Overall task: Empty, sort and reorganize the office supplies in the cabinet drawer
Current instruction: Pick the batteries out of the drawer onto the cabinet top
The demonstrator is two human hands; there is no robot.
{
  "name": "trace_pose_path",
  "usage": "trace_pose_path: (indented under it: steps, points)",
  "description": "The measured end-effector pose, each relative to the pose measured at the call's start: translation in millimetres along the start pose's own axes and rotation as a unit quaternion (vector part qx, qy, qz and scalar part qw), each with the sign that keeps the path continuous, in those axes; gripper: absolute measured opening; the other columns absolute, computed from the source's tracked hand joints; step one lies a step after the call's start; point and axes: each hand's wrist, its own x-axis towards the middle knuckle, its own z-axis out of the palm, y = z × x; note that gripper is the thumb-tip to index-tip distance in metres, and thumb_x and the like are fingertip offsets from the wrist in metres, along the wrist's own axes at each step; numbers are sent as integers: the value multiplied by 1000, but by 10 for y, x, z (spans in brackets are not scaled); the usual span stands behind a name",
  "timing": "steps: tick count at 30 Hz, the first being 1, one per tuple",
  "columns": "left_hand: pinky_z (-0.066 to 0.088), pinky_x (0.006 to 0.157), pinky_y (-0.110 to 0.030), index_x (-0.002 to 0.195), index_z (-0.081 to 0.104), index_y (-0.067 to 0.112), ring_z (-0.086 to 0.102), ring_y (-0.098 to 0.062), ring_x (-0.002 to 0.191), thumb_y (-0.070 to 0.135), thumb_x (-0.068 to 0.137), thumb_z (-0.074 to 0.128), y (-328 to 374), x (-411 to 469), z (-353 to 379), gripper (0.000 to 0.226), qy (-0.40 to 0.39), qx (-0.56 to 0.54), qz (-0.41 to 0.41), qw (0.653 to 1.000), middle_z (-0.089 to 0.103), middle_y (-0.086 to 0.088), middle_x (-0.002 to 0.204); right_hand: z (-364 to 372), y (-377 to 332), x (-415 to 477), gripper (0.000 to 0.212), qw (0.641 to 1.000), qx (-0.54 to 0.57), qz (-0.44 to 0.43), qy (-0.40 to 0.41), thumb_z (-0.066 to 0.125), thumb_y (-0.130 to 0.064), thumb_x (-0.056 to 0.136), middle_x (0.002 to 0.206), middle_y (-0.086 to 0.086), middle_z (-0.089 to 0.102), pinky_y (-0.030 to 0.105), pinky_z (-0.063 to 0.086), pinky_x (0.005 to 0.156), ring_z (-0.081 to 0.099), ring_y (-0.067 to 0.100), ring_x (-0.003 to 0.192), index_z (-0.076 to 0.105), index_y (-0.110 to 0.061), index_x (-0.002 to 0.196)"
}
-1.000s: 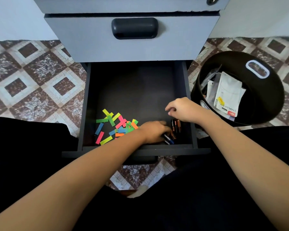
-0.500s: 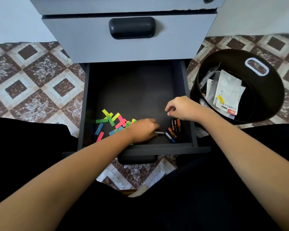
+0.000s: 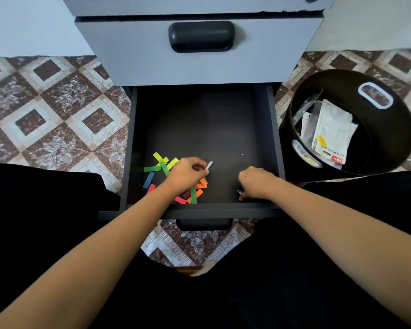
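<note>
The bottom drawer (image 3: 274,148) of the grey cabinet stands pulled out, dark inside. Several bright paper strips (image 3: 163,166) in green, yellow, blue, pink and orange lie scattered at its front left. My left hand (image 3: 188,173) hovers over them, fingers closed on a small silver-tipped battery (image 3: 209,165). My right hand (image 3: 256,184) rests at the front right corner, curled over several small batteries; a blue tip (image 3: 239,192) pokes out by the thumb. The rest of those batteries is hidden under the hand.
A round black bin (image 3: 389,138) stands right of the drawer, holding a white staples packet (image 3: 330,136) and clear wrappers. The closed upper drawer with its black handle (image 3: 201,36) overhangs the back. Patterned tile floor (image 3: 57,110) lies on both sides.
My left hand has lifted away from the batteries with one in its fingers. My right hand has dropped from mid-drawer to the front right corner onto the remaining batteries.
</note>
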Motion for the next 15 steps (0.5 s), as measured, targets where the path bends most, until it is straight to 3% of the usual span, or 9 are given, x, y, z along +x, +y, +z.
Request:
trace_pose_path:
  steps: [2,4,6,10,15]
  points:
    - [47,66,-23,108,68,10,56,-11,72,12,88,62,2,7,5,21,-14,-1,4,1000,62,0,86,18,-13,25,27,1000,-3,2,4,67,-22,86,97,16,65,34,49,75,64,33,89,62,2,96]
    - [47,69,-25,106,69,12,56,-11,72,12,88,61,24,8,8,19,-36,43,27,998,62,2,86,-76,29,40,25,999,33,8,12,68,-22,85,63,7,64,32,55,67,64,23,60,61,-2,73]
    - [46,77,-25,104,68,13,59,-13,85,12,87,60,66,11,35,20,-56,121,67,989,64,1,95,-272,118,28,27,994,98,22,33,69,-24,84,53,5,61,29,56,60,59,17,46,62,-4,68]
    - [39,83,-23,106,66,7,58,-21,99,11,86,58,244,24,191,21,-119,245,180,945,63,-9,106,-624,299,-129,17,966,245,-2,86,68,-22,85,74,10,69,25,57,62,68,17,63,63,-9,76]
    - [42,87,-35,112,61,7,54,-29,106,12,90,51,454,123,557,24,-175,353,313,864,57,-11,114,-694,448,-223,15,932,348,-16,95,68,-19,86,81,13,70,30,59,69,71,19,77,63,-6,81]
